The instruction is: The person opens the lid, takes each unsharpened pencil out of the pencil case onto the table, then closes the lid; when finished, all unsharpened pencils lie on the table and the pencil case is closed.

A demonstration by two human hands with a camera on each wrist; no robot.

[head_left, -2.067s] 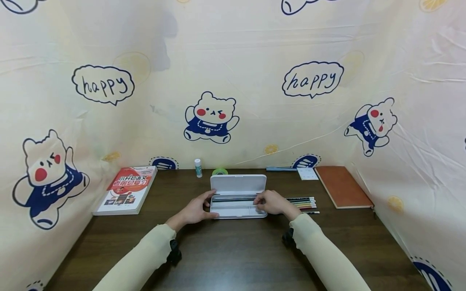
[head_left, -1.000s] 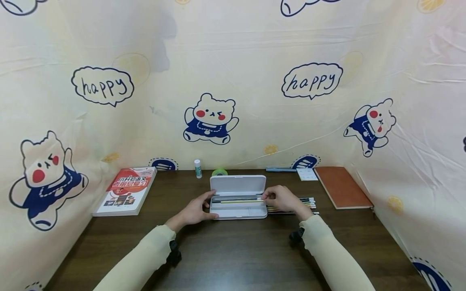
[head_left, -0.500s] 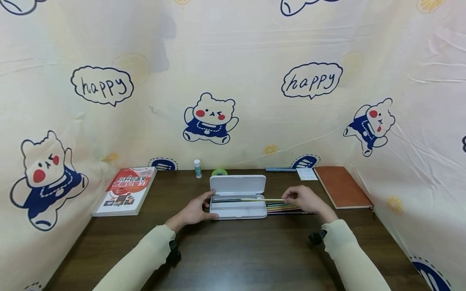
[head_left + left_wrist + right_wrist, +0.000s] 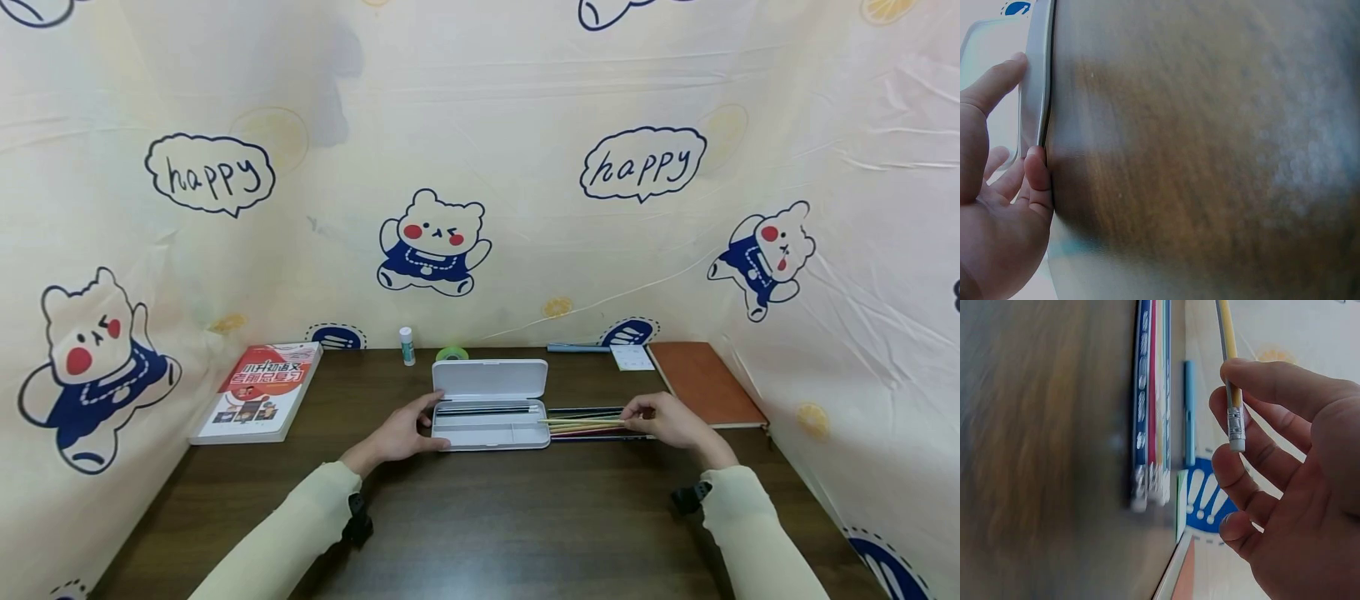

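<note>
Right hand point(image 4: 670, 419) has shifted rightward, the pencil point(image 4: 1227, 337) with it. Head view: pencil right of centre, axis left-right, eraser end point(image 4: 1237, 445) toward frame right. Wrist angles in from lower right; fingertips pinch the shaft just beside the eraser end. Left hand point(image 4: 401, 433) grips the case point(image 4: 468, 436), centre frame, at its left end.
</note>
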